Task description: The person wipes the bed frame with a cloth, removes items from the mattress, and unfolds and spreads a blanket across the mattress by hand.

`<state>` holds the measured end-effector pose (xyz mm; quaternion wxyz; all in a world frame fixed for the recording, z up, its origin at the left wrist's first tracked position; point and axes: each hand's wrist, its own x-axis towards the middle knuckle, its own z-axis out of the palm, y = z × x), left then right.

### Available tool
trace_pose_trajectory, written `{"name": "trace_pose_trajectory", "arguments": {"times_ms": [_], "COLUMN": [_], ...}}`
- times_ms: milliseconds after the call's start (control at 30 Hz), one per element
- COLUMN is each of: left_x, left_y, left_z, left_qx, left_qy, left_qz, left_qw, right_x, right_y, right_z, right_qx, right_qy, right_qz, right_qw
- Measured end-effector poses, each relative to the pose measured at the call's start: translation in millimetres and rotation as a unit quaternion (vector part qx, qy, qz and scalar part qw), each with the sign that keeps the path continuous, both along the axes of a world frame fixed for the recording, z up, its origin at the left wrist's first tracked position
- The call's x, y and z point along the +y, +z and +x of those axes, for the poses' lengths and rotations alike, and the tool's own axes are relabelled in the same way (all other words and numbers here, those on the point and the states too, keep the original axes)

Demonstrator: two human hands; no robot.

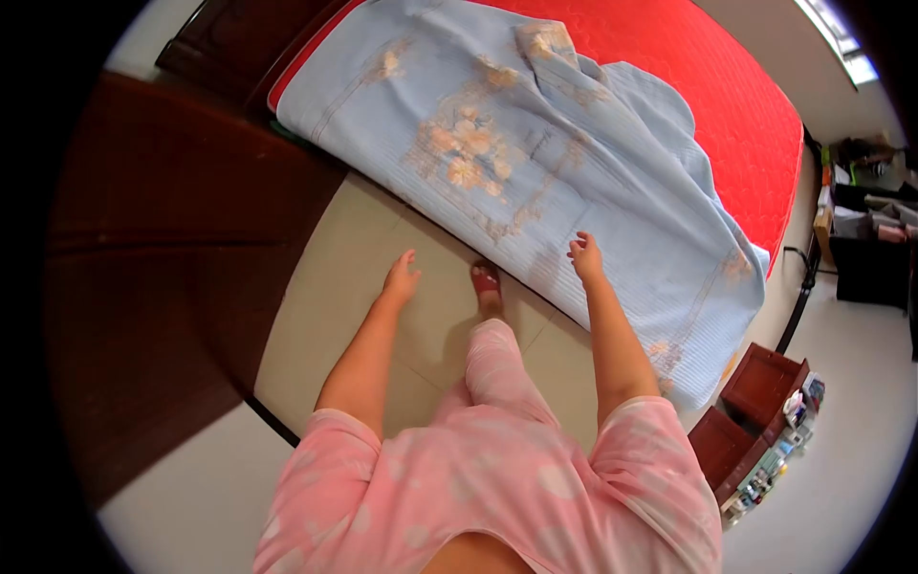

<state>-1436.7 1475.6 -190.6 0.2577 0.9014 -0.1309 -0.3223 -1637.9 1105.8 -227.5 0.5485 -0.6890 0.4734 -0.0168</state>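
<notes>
My left hand (402, 280) hangs over the floor beside the bed, its fingers apart and nothing in them. In front of the bed's near edge, my right hand (586, 256) appears above the blue bedspread (622, 206); its fingers are loosely bent and hold nothing. The bedspread has orange flower patterns. It lies rumpled over the near part of the bed, with folds and a raised edge towards the far side. Beyond it, the red quilted mattress cover (660, 48) is exposed.
A large dark wooden wardrobe (172, 201) stands on the left. The tiled floor (335, 287) lies between it and the bed. To the right are a reddish wooden cabinet (722, 450) with small items on top and a cluttered shelf (861, 225). My foot wears a red slipper (486, 280).
</notes>
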Motion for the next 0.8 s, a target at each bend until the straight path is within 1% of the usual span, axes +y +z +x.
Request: {"name": "trace_pose_trajectory", "arguments": {"times_ms": [67,167,233,300,333,367,433,500,533,567,633,667,700,767,800], "left_x": [-15,-42,-57,-64,-67,-69,-72,-78,-84,-89,-102,-109,-123,-169,-190], "left_y": [-4,4,-1,-10,-16,-25,-40,-51,-52,-58,-92,-111,-118,-118,-120], "left_z": [28,76,116,147,161,177,204,222,230,237,250,254,257,263,266], "left_qx": [-0.009,-0.02,-0.021,-0.015,-0.012,-0.011,-0.023,-0.028,-0.027,-0.027,-0.066,-0.084,-0.112,-0.15,-0.158], "left_qy": [-0.029,-0.048,-0.061,-0.08,-0.086,-0.085,-0.088,-0.099,-0.107,-0.115,-0.157,-0.181,-0.203,-0.226,-0.227], "left_qz": [0.007,0.009,-0.001,0.014,0.021,0.027,0.032,0.045,0.055,0.066,0.074,0.078,0.084,0.097,0.106], "left_qw": [0.999,0.999,0.998,0.997,0.996,0.996,0.995,0.994,0.992,0.991,0.983,0.977,0.969,0.958,0.955], "right_x": [-10,-19,-22,-22,-23,-25,-29,-34,-42,-54,-76,-85,-93,-106,-107], "right_y": [-11,-39,-73,-109,-112,-118,-112,-72,-66,-80,-108,-119,-122,-147,-141], "right_z": [0,-7,-15,-31,-26,-15,15,66,85,93,108,112,116,120,133], "right_qx": [0.017,0.069,0.108,0.178,0.209,0.228,0.264,0.238,0.226,0.236,0.259,0.24,0.222,0.203,0.228], "right_qy": [-0.047,-0.117,-0.149,-0.077,-0.035,-0.022,0.011,0.033,0.043,0.034,0.014,-0.01,-0.034,-0.073,-0.071], "right_qz": [0.014,0.054,0.054,-0.039,-0.089,-0.107,-0.142,-0.146,-0.147,-0.158,-0.177,-0.209,-0.24,-0.254,-0.235], "right_qw": [0.999,0.989,0.981,0.98,0.973,0.967,0.954,0.96,0.962,0.958,0.949,0.948,0.944,0.943,0.942]}}
